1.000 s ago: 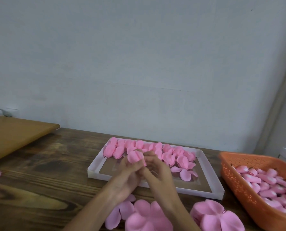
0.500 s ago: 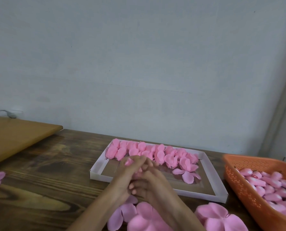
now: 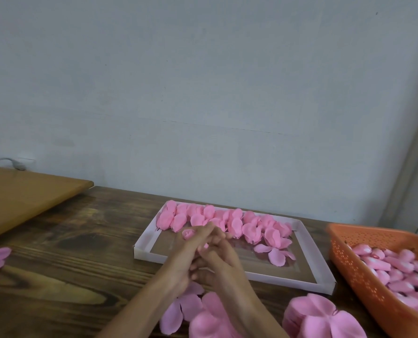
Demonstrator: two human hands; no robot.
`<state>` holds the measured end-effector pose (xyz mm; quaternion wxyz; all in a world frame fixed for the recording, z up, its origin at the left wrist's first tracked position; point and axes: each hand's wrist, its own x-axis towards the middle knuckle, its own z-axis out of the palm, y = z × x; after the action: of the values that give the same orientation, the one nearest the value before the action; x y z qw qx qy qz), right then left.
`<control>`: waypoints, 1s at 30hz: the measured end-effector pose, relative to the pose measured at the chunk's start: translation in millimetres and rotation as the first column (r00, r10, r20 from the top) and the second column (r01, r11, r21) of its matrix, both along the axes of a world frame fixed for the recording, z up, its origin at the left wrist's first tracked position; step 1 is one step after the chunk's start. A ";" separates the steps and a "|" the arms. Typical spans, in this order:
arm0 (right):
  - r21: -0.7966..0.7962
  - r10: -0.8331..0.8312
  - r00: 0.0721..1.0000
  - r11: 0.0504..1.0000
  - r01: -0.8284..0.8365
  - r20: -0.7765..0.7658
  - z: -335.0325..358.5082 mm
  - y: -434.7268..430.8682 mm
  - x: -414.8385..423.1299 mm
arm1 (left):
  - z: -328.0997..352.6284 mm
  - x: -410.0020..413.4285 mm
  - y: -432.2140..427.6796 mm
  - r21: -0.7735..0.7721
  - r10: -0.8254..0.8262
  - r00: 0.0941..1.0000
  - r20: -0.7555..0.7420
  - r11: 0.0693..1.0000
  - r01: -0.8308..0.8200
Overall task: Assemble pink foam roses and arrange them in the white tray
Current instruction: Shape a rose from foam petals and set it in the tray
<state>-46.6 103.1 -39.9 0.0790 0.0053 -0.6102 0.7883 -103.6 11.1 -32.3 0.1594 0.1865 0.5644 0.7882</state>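
Over the tray (image 3: pixel 143 251) rim, left hand (image 3: pixel 189 252) and right hand (image 3: pixel 221 261) clasp a rose (image 3: pixel 188 233)

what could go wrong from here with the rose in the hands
1. The half-made rose peeks out between the left hand and right hand; squeezing may crush or unroll it.
2. The petal stacks lie just near of the hands; drawing back may scatter them.
3. Setting it down could knock the rose row in the white tray.
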 end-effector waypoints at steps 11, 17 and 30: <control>0.027 0.007 0.991 1.000 -0.011 0.134 10.9 -1.1 1.2 | -3.8 0.9 3.8 0.048 -0.068 0.998 -0.008 0.996 0.069; 0.102 0.005 0.999 0.995 -0.001 -0.032 13.8 -3.4 11.6 | -4.8 -5.5 3.0 0.016 -0.024 0.999 0.036 1.000 0.023; 0.029 -0.080 0.997 0.996 0.080 -0.001 13.4 -9.4 7.4 | -9.5 -11.0 -0.5 0.055 -0.043 0.996 0.082 0.998 0.039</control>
<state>-39.2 93.7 -26.5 0.1103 -0.0180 -0.6214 0.7755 -114.7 10.5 -41.8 0.1938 0.1694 0.5322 0.8065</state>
